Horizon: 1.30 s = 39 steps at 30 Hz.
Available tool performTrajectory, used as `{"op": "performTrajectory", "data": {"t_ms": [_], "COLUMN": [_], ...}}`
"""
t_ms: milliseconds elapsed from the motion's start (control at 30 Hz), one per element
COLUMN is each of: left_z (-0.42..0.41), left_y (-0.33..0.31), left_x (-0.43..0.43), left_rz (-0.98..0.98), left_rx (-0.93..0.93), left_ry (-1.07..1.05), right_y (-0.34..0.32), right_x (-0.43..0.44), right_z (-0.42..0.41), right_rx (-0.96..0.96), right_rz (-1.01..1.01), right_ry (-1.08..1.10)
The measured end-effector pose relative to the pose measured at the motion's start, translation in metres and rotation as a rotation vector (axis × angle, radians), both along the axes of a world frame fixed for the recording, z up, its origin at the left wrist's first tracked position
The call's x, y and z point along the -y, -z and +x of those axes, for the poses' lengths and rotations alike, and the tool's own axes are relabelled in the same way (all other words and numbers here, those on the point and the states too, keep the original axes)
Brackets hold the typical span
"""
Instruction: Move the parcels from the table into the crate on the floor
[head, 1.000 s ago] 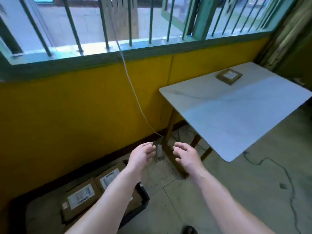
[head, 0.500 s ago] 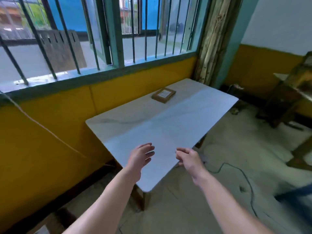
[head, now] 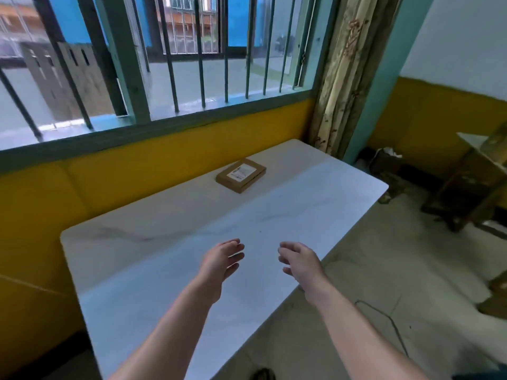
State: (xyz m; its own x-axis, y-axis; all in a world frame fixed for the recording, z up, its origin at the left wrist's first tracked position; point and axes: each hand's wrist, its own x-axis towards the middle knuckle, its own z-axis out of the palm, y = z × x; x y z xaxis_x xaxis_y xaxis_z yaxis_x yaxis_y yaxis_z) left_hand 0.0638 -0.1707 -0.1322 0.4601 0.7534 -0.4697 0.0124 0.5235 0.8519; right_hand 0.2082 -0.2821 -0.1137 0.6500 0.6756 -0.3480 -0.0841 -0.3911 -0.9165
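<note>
Here the parcel (head: 241, 175) lies label-up, long axis along the table (head: 164, 259)

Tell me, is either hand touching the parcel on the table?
No, the left hand and right hand hover open over the table's near part, apart from the parcel.

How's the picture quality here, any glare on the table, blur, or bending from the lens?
Head view: daylight through the window bars lays a bluish sheen on the table; the bars lean and fan out, wide-angle distortion; the label on the parcel is too soft to read; the left hand and right hand are slightly blurred.
</note>
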Motion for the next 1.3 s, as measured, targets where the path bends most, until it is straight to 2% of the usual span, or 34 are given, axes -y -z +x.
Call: {"op": "performTrajectory", "data": {"t_ms": [200, 433, 567, 733, 867, 1000, 1300], "left_z": [0.101, 0.162, 0.190, 0.231, 0.267, 0.296, 0.320], "left_y": [0.017, 0.033, 0.046, 0.054, 0.059, 0.067, 0.084], "left_x": [-0.078, -0.142, -0.176, -0.209, -0.241, -0.276, -0.321], "left_rz": [-0.086, -0.112, -0.121, -0.124, -0.133, -0.169, -0.213], "left_rx": [0.031, -0.004, -0.061, -0.181, -0.301, -0.417, -0.449], "left_ry": [-0.107, -0.252, -0.363, -0.550, -0.619, -0.664, -0.828], "right_y": [0.011, 0.020, 0.037, 0.057, 0.074, 0.092, 0.119], "right_x": [-0.073, -0.154, -0.208, -0.293, -0.360, -0.416, -0.488], "right_z": [0.106, 0.190, 0.233, 0.295, 0.336, 0.361, 0.364], "right_rx": [-0.013, -0.017, 0.007, 0.026, 0.075, 0.070, 0.079], "right_rz": [-0.105, -0.157, -0.201, -0.212, -0.221, -0.256, -0.282], "right_ry": [-0.090, -0.234, -0.380, -0.482, -0.520, -0.525, -0.610]}}
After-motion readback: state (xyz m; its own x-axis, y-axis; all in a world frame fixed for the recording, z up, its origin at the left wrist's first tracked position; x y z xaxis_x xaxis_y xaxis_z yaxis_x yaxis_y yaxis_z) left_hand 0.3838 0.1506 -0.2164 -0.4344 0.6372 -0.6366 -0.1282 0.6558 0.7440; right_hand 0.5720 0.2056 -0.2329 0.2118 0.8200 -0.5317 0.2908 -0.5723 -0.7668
